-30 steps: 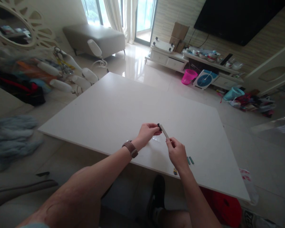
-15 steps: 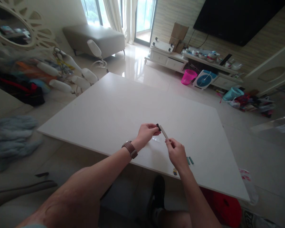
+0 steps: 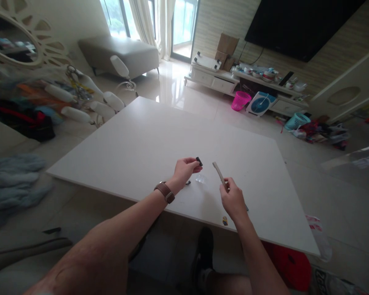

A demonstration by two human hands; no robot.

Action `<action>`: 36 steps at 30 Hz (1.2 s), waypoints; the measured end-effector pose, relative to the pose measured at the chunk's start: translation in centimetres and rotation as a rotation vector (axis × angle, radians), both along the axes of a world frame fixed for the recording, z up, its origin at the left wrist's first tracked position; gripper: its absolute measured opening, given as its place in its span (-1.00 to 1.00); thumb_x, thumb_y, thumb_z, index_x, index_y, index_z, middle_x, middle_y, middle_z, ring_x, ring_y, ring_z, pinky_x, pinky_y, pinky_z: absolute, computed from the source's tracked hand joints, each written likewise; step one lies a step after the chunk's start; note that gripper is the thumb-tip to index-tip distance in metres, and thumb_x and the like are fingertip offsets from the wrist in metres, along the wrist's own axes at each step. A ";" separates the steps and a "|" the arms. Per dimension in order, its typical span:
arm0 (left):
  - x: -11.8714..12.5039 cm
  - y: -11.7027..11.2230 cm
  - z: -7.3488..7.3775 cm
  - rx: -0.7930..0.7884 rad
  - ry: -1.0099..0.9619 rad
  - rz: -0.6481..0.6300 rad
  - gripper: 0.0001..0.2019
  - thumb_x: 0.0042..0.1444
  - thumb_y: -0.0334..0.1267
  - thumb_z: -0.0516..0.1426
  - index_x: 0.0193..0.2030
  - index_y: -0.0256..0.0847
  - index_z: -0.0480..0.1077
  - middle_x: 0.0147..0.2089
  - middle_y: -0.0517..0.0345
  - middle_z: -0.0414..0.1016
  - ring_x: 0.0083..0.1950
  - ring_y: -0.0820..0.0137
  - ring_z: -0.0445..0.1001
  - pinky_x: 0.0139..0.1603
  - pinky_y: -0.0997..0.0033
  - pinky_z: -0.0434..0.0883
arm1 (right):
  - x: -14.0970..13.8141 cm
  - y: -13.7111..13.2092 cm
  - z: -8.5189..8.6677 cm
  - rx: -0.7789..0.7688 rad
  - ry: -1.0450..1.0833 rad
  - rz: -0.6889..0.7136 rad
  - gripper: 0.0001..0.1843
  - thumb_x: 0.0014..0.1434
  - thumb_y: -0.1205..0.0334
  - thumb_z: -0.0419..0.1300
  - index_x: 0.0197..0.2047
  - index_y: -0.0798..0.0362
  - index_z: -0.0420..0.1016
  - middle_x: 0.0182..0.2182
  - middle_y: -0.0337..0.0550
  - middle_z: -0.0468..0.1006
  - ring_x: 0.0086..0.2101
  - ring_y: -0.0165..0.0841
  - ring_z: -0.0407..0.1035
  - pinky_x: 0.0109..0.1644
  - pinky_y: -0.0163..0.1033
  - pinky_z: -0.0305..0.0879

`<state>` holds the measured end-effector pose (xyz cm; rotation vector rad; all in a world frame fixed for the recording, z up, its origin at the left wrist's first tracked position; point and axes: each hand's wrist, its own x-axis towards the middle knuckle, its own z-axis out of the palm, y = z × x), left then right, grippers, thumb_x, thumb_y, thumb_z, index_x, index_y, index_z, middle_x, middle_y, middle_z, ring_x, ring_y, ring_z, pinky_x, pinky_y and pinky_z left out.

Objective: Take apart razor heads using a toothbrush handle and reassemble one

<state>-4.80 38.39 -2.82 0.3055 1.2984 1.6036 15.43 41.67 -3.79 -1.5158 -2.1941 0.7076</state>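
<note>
My left hand (image 3: 185, 170), with a brown-strapped watch (image 3: 165, 191) on the wrist, pinches a small black ribbed piece that looks like a razor head (image 3: 199, 161). In my right hand (image 3: 232, 197) is a slim beige stick that looks like a razor handle (image 3: 219, 174), its slightly flared tip pointing up and left. A gap separates the two parts, both held above the white table (image 3: 160, 135). A clear plastic piece (image 3: 201, 179) lies below and between my hands. Partly behind my left wrist is a small dark curved item (image 3: 188, 183).
A small yellow-and-blue figure (image 3: 224, 221) lies near the table's front edge. Beyond the table stand a pink basket (image 3: 241, 101), a blue-and-white fan (image 3: 260, 103) and a low cabinet (image 3: 223, 85). Several white lamp shades (image 3: 76, 114) are at the left, and a red stool (image 3: 290, 266) is under the right edge.
The handle and the black head, touching before, are now apart. My left hand has moved slightly left and my right hand slightly right. The green strips are now mostly hidden behind my right hand.
</note>
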 end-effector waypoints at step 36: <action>2.0 -2.6 -1.1 -0.004 0.497 -0.745 -0.71 0.05 -0.26 0.25 -0.07 -0.22 0.38 -0.39 0.08 0.62 -0.31 0.34 0.58 -0.22 0.34 0.48 | -1.5 -1.2 -0.5 -0.244 0.405 0.090 -0.81 0.18 0.23 0.22 -0.13 0.04 0.54 -0.45 -0.27 0.56 -0.41 -0.43 0.43 -0.26 -0.33 0.33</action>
